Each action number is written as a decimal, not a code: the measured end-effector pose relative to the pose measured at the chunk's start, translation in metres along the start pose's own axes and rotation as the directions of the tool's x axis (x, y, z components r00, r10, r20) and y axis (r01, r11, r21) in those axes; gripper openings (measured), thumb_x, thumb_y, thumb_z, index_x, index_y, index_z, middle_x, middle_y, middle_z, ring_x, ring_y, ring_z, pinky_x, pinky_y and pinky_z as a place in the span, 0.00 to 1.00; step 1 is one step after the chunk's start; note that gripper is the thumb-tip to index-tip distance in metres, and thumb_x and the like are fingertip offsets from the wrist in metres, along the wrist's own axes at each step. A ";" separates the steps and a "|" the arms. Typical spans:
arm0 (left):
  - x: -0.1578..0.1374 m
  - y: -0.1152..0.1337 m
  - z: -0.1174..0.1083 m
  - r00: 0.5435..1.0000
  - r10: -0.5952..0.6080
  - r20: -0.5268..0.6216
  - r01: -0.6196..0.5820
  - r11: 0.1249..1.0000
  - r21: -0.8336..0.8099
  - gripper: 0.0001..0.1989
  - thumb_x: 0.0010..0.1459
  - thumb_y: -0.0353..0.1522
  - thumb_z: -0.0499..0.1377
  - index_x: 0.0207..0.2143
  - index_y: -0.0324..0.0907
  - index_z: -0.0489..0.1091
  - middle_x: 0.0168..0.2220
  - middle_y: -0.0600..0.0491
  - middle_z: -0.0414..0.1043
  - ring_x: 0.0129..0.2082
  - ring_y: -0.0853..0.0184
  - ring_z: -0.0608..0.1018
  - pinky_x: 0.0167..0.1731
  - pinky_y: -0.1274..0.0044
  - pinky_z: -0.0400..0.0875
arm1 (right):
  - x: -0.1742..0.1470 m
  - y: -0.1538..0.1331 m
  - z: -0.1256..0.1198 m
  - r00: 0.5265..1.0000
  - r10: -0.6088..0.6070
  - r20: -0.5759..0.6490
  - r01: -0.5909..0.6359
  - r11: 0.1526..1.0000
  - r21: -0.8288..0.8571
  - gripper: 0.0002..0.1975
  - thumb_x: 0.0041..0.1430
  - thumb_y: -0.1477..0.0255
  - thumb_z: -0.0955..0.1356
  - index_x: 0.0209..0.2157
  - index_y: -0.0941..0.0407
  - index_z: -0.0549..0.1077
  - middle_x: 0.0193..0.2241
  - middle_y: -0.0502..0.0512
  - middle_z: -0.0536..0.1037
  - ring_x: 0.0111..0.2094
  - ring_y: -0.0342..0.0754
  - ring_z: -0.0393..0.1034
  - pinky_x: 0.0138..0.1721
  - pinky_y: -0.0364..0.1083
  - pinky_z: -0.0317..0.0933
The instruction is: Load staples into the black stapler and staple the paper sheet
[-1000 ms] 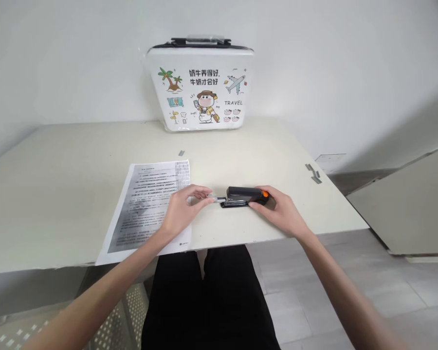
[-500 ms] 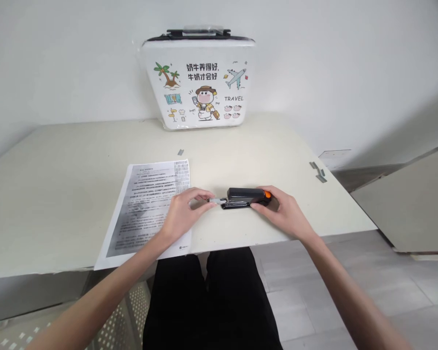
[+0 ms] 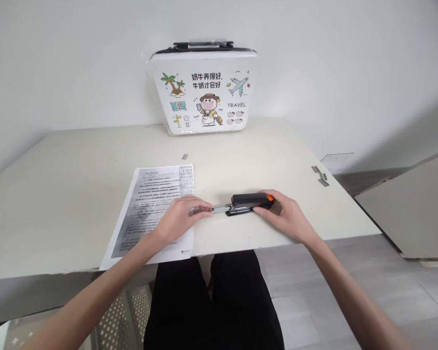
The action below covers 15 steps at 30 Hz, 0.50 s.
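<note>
My right hand [image 3: 286,214] is closed around the orange-tipped rear end of a black stapler [image 3: 250,199] lying on the table. From the stapler's front, a silvery metal staple tray [image 3: 221,209] sticks out to the left. My left hand [image 3: 182,216] pinches the outer end of this tray between thumb and fingers, just over the right side of the paper. Whether staples lie in the tray is too small to tell. The printed paper [image 3: 149,194] lies flat beneath my left hand and wrist.
A white case [image 3: 208,92] with cartoon prints stands against the wall. One small grey staple strip [image 3: 185,156] lies behind the paper, and several more staple strips [image 3: 320,176] lie near the right edge of the white table [image 3: 65,194].
My left hand has shifted left relative to the stapler, and more of the metal tray shows between them. My right hand keeps its hold. The whole view has shifted slightly.
</note>
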<state>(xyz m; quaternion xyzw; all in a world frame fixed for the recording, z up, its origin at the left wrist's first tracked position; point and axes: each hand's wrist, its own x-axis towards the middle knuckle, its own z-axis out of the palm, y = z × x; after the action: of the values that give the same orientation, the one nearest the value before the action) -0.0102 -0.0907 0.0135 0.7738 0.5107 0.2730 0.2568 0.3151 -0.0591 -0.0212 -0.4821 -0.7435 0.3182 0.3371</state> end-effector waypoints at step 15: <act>0.080 0.005 0.015 0.928 0.185 0.323 -0.124 0.972 -0.201 0.15 0.54 0.42 0.74 0.42 0.45 0.81 0.37 0.54 0.84 0.35 0.65 0.82 0.37 0.76 0.73 | 0.001 0.006 0.000 0.999 -0.023 0.028 0.023 1.000 -0.006 0.23 0.63 0.51 0.72 0.51 0.51 0.75 0.50 0.59 0.82 0.52 0.60 0.76 0.54 0.58 0.71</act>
<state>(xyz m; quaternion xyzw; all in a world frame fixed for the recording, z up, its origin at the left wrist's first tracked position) 0.0296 -0.0198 0.0187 0.8213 0.3696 0.1993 0.3863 0.3178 -0.0563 -0.0253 -0.4702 -0.7546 0.3185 0.3287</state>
